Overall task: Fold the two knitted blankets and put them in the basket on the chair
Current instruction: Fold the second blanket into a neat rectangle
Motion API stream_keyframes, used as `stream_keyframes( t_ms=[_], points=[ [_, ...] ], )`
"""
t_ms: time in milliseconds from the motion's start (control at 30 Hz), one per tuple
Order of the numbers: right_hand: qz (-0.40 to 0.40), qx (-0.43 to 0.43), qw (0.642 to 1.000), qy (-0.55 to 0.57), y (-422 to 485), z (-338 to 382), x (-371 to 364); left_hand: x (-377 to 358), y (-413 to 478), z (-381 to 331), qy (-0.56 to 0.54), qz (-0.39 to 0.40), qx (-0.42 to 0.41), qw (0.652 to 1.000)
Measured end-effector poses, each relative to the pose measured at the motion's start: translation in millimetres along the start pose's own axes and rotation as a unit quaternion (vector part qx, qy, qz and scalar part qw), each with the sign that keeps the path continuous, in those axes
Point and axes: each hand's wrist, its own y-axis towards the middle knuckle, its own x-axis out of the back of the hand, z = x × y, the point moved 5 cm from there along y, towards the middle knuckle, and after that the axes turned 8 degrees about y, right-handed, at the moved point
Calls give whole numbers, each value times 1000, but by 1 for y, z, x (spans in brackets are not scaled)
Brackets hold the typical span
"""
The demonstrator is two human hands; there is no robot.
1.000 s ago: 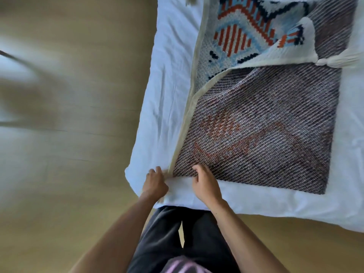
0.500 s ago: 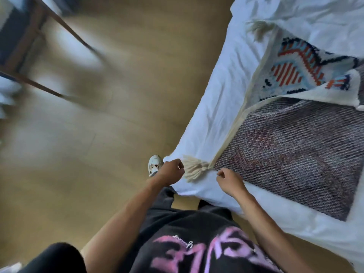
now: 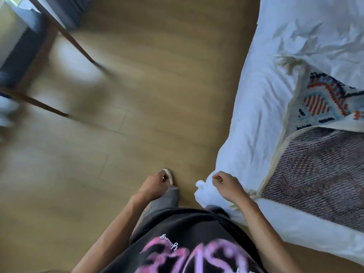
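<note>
A knitted blanket lies on the white bed (image 3: 262,115) at the right. Its folded-over part shows the brownish reverse side (image 3: 315,174); beyond that the patterned face (image 3: 325,101) in orange, blue and cream is visible. The blanket's near corner sits just behind my right wrist. My right hand (image 3: 228,186) hovers over the bed's near corner with curled fingers and holds nothing. My left hand (image 3: 155,184) hangs over the floor beside my leg, fingers loosely curled, empty. Only one blanket is visible, and the basket is out of sight.
Wooden chair legs (image 3: 78,46) slant across the top left, blurred by motion. Bare wooden floor (image 3: 137,115) fills the middle. My shoe (image 3: 168,174) points forward beside the bed corner. Rumpled white bedding (image 3: 315,36) covers the far right.
Both hands have let go of the blanket's corner and tassel. The view has swung left, away from the bed and toward the floor and chair legs.
</note>
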Motion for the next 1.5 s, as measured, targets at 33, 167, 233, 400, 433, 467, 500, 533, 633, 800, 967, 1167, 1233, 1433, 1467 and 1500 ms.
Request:
stream_keyframes(
  t_ms=[33,167,233,400,433,467,500,533,633,800,967,1167,1233,1433,1467,1500],
  points=[
    [1,6,1000,6,2,11,-3,13,4,3,-2,-4,-2,1000],
    [0,13,1000,15,19,52,1,63,25,-1,1,-21,-10,1000],
    [-16,11,999,31,29,61,13,82,39,-13,17,-15,-20,1000],
    [-65,-30,990,120,53,60,53,120,75,-51,48,14,-29,998],
    [-73,-39,987,135,60,60,62,127,86,-60,60,18,-32,997],
    [-77,-45,986,143,69,62,72,135,97,-70,72,23,-33,997],
    [-77,-47,985,146,79,63,83,143,108,-81,82,27,-33,996],
    [-75,-48,985,145,90,65,94,151,121,-93,89,31,-35,995],
    [-90,-71,982,149,121,66,141,176,158,-136,111,36,-29,993],
    [-140,-112,956,231,146,50,224,204,209,-239,164,64,-75,982],
    [-176,-141,926,302,165,30,286,214,254,-355,181,86,-134,971],
    [-226,-203,875,377,190,13,345,218,334,-488,278,130,-206,929],
    [-245,-230,845,415,202,7,365,216,365,-537,320,148,-230,907],
    [-296,-298,747,516,229,14,425,204,435,-677,435,220,-285,825],
    [-300,-302,735,527,235,17,434,199,443,-699,436,223,-289,823],
    [-307,-305,723,539,242,19,443,193,450,-721,433,223,-294,822]
  ],
)
